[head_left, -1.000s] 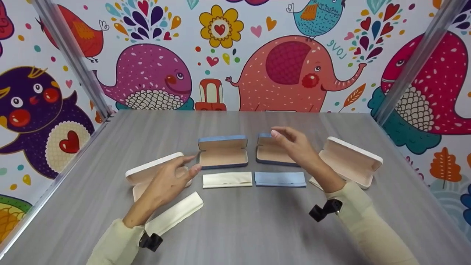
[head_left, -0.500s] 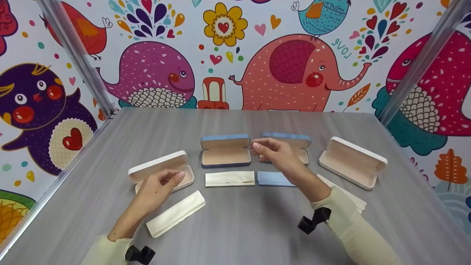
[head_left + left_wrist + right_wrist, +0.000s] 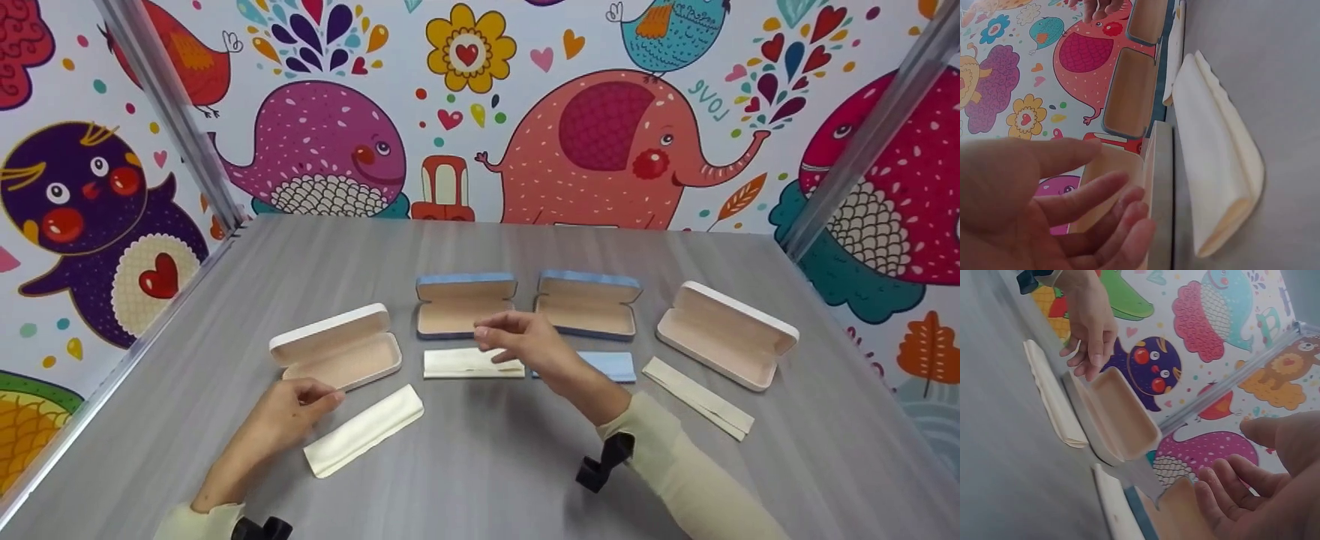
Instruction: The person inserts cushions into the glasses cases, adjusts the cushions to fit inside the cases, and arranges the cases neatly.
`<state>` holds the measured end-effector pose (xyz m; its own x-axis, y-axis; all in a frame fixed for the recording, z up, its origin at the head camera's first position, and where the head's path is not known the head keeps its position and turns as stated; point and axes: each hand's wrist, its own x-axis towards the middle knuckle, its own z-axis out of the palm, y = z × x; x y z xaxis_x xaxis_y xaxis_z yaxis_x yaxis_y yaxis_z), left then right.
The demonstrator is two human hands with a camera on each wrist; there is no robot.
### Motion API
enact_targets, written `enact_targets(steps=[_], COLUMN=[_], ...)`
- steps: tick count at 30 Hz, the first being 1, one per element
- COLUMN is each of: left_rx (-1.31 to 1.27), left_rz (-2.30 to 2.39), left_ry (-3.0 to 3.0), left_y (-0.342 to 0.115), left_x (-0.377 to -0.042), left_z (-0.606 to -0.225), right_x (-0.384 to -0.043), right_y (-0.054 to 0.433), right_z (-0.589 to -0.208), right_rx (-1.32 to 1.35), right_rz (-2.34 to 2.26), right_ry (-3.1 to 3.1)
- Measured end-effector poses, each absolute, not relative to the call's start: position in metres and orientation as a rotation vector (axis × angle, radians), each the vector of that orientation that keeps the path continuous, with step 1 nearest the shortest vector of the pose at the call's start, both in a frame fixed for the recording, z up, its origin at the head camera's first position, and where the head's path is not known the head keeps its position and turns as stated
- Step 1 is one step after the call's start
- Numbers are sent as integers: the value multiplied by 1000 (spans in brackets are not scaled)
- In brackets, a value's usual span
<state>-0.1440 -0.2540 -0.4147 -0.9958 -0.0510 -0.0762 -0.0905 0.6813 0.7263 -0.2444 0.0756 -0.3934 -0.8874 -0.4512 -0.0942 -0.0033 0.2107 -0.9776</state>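
My left hand, fingers loosely curled and holding nothing, is over the near-left corner of an open white glasses case. A folded cream cloth lies just right of that hand. In the left wrist view the fingers overlap the case's beige lining. Also holding nothing, my right hand hovers in front of an open blue glasses case. From the head it partly covers a second folded cream cloth and a folded blue cloth. The right wrist view shows its fingers bent and apart from the thumb.
Another open blue glasses case and an open white one stand to the right, lined in beige. A third cream cloth lies slanted before the white case. A patterned wall and metal posts bound the grey table.
Both hands have drawn back toward the person. The right hand has moved left from the right blue case, and the left has come off the white case's interior. Cases and cloths stay put.
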Motion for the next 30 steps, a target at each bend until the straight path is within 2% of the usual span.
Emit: enact_targets(steps=[15, 30], left_rx=[-329, -311], left_rz=[1245, 1271], left_ry=[2581, 2604], left_y=[-278, -277], left_x=[-131, -121], left_z=[-430, -441], right_x=[-230, -233], right_y=[23, -10], right_z=[-423, -450], right_rx=[-454, -395], right_rz=[-1605, -1582], right_ry=[2067, 2031])
